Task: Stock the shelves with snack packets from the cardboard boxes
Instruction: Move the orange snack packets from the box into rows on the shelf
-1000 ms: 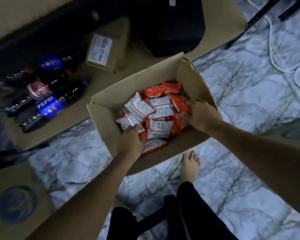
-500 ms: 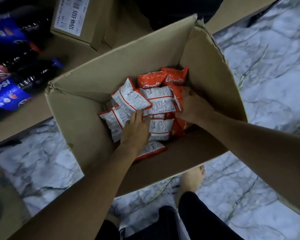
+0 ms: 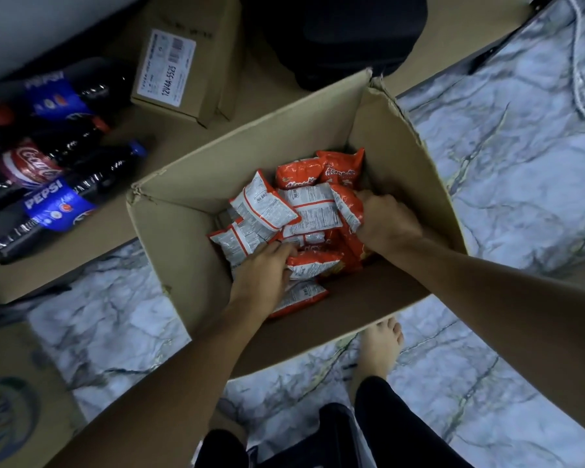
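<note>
An open cardboard box (image 3: 183, 238) stands on the marble floor and holds several orange-and-white snack packets (image 3: 262, 206). Both my hands are down inside it. My left hand (image 3: 264, 275) reaches in at the near left of the pile, its fingers curled around a white-backed packet (image 3: 238, 239). At the right side of the pile my right hand (image 3: 384, 219) grips an orange packet (image 3: 347, 206). No shelf is in view.
Pepsi and Coca-Cola bottles (image 3: 58, 204) lie on flattened cardboard at the left. A small labelled carton (image 3: 186, 62) and a black bag (image 3: 345, 32) stand behind the box. Another cardboard box (image 3: 14, 393) sits at lower left. My bare foot (image 3: 380, 349) is just in front of the box.
The view has pulled back slightly from the box. Both hands have dug deeper into the pile, and the right hand has closed round an orange packet.
</note>
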